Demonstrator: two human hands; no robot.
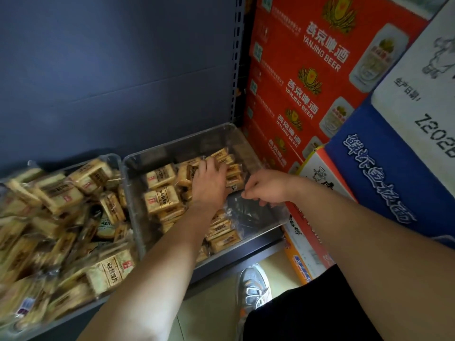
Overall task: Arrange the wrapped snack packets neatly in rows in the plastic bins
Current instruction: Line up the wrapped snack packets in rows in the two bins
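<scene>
Was a shop, beer cartons [307,77] stood stacked right of the slotted shelf upright [236,57], snack bins [177,146] sat left of it.

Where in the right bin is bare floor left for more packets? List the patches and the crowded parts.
Right bin: bare floor at the near right corner, between the packets and the right wall, under the right hand; also a bare strip along the back wall. Crowded: its left and middle, where the left hand rests, and the heaped left bin.

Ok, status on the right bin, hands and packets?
Left hand flat on packets in right bin. Right hand curled at a packet edge, grip unclear. Rows partly formed; left bin jumbled. Nothing in the way.
</scene>
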